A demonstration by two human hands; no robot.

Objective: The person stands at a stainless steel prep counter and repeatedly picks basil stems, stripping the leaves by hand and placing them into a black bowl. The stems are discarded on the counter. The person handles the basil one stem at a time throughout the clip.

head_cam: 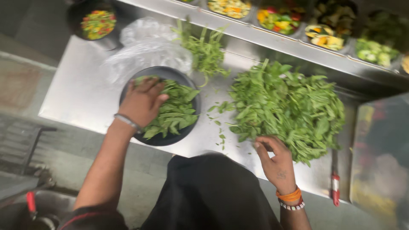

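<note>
My left hand (142, 101) rests palm down on green leaves (177, 111) piled in a dark round bowl (170, 139) on a steel counter (81, 96). Its fingers are spread over the leaves. My right hand (275, 159) sits at the near edge of a big heap of leafy green stems (289, 106), with its fingers curled into the stems. A metal bangle is on the left wrist; orange and beaded bands are on the right wrist.
A smaller bunch of green stems (204, 51) lies behind the bowl beside a clear plastic bag (145, 49). A dark bowl of chopped mixed vegetables (97, 23) stands far left. Several containers of cut vegetables (281, 19) line the back shelf. A red-handled knife (335, 187) lies at right.
</note>
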